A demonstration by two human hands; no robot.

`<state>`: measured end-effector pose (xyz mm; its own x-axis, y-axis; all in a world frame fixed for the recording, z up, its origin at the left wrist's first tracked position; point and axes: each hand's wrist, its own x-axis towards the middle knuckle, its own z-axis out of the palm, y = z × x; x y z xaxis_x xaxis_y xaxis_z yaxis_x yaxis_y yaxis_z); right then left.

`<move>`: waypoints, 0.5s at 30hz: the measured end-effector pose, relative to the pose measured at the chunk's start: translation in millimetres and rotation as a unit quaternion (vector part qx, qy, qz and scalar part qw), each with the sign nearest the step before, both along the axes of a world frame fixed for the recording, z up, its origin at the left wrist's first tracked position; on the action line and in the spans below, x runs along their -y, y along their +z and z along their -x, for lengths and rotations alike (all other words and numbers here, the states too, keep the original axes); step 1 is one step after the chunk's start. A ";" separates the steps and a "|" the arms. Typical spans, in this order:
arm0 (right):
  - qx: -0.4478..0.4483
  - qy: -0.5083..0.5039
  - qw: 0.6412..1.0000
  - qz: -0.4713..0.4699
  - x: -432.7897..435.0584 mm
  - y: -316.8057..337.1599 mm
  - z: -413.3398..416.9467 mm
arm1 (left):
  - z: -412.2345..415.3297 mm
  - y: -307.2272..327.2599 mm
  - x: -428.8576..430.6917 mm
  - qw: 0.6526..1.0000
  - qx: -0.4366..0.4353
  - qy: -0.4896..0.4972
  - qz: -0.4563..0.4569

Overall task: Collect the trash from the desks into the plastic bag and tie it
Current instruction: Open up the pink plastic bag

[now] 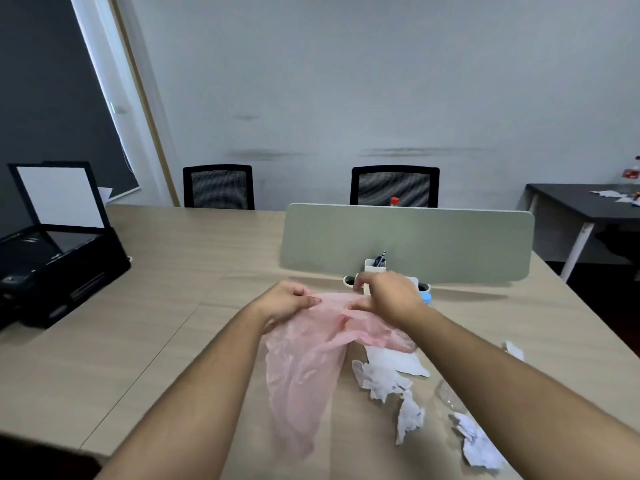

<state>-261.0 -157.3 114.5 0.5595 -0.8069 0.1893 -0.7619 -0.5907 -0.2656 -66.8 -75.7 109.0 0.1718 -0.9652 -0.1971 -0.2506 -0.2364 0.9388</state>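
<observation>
Bag: the pink plastic bag [301,375] hangs limp from both hands over the near middle of the desk [156,323], its tail trailing towards the near edge.
Left hand [287,303]: fingers curled, pinching the bag's top edge on the left.
Right hand [388,296]: pinching the same edge further right; it seems to be rubbing the layers apart, though blur hides the fingertips.
Handling: thin, light, slippery film that clings to itself. It is best held at the rim or handles, one layer in each hand.
Trash: crumpled paper [384,379] lies just right of the bag, with more paper scraps [478,445] at the near right.
Other desk: the dark table [571,202] at the far right also carries white litter.
Stage: opening the bag, by my reading; nothing is collected yet.
</observation>
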 end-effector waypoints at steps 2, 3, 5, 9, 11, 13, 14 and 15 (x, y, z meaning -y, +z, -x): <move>-0.065 0.005 0.997 0.035 1.4 -1.6 7.5 | -7.4 2.9 -2.5 1.000 -0.007 -0.004 -0.014; -0.097 -0.008 0.995 0.039 3.0 -3.3 12.2 | -11.0 3.6 -3.2 1.000 -0.007 -0.008 -0.023; -0.130 -0.072 0.989 0.006 7.2 -7.7 23.2 | -17.1 3.7 -3.8 0.999 0.008 -0.019 -0.042; -0.027 -0.175 0.964 -0.197 8.7 -19.3 38.2 | -25.4 -3.0 -4.0 0.999 -0.010 0.030 -0.019; 0.121 -0.193 0.922 -0.312 2.2 -26.4 35.2 | -27.3 -7.3 -3.8 0.998 -0.029 0.049 -0.005; 0.328 -0.211 0.824 -0.411 -4.2 -32.0 25.0 | -26.3 -9.8 -5.4 0.998 -0.038 0.051 0.000; 0.415 -0.214 0.769 -0.438 -4.8 -34.2 19.4 | -25.7 -10.7 -6.5 0.998 -0.039 0.051 0.000; 0.479 -0.216 0.721 -0.452 -4.7 -36.2 14.4 | -25.7 -11.4 -8.3 0.998 -0.036 0.055 -0.004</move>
<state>-275.4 -152.6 78.2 0.1804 -0.9026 -0.3910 -0.0341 0.3915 -0.9195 -41.1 -67.4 97.6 0.2617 -0.9397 -0.2200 -0.1542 -0.2657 0.9516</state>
